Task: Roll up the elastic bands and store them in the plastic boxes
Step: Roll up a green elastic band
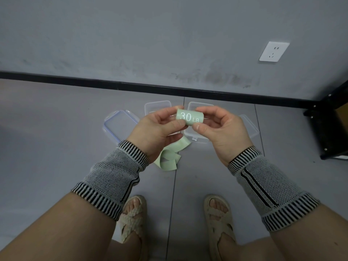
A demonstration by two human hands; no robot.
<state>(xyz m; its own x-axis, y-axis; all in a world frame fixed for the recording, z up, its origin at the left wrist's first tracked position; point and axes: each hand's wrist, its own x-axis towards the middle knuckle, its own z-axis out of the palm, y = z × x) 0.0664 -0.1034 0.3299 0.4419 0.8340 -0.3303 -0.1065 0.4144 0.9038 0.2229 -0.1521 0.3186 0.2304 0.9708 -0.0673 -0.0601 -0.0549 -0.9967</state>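
green band [189, 117] half rolled, clear boxes [157, 105] open

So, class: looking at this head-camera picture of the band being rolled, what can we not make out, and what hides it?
- Contents of the two plastic boxes: head view, both hands and the green roll cover them.
- How much band is left unrolled: the left wrist hides part of the tail.
- The lid on the right: mostly behind the right hand.
- The dark furniture: cut off by the right edge.

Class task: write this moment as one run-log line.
band: green, part-rolled, tail hanging | left hand: pinching roll | right hand: pinching roll | boxes: on floor
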